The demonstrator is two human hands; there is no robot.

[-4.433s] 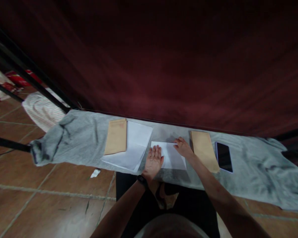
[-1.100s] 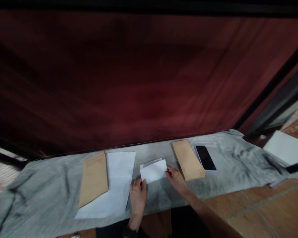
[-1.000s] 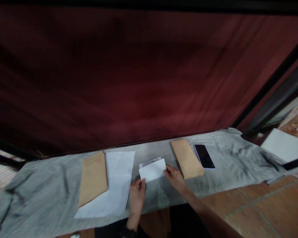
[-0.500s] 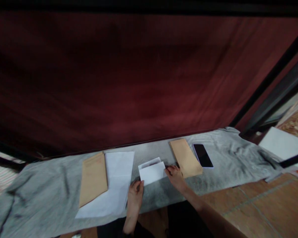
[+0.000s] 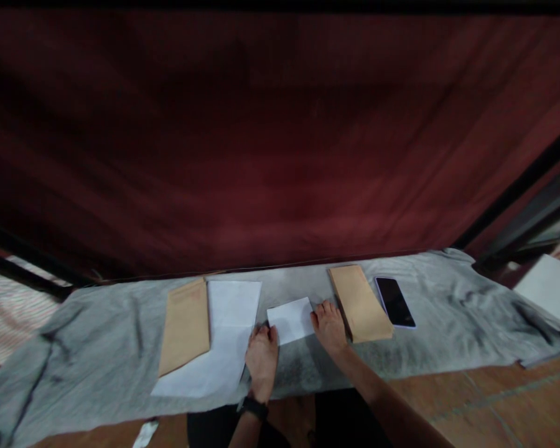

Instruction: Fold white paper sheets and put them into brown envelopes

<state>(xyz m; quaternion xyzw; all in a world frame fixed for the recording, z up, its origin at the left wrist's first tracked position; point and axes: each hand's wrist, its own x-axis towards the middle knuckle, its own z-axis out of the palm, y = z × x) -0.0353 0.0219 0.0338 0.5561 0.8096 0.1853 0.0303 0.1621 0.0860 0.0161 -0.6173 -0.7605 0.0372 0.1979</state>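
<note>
A white sheet of paper (image 5: 291, 320), folded to a small rectangle, lies flat on the grey cloth between my hands. My left hand (image 5: 262, 354) has its closed fingers at the sheet's left edge, the thumb near the lower left corner. At the right edge, the bent fingers of my right hand (image 5: 329, 326) hold the sheet down. Just beyond the right hand is a stack of brown envelopes (image 5: 361, 305). Left of my left hand lie larger white sheets (image 5: 231, 330), partly covered by another brown envelope (image 5: 185, 326).
A phone (image 5: 395, 302) with a dark screen lies right of the envelope stack. The grey cloth (image 5: 457, 317) covers the long, narrow work surface. Behind it stands a dark red panel (image 5: 280, 155). A tiled floor (image 5: 518, 398) shows at the lower right.
The folded sheet stood partly open, its upper flap raised; now it lies flat. Both hands have moved onto its side edges. The view has shifted slightly, and a black wristband shows on my left wrist.
</note>
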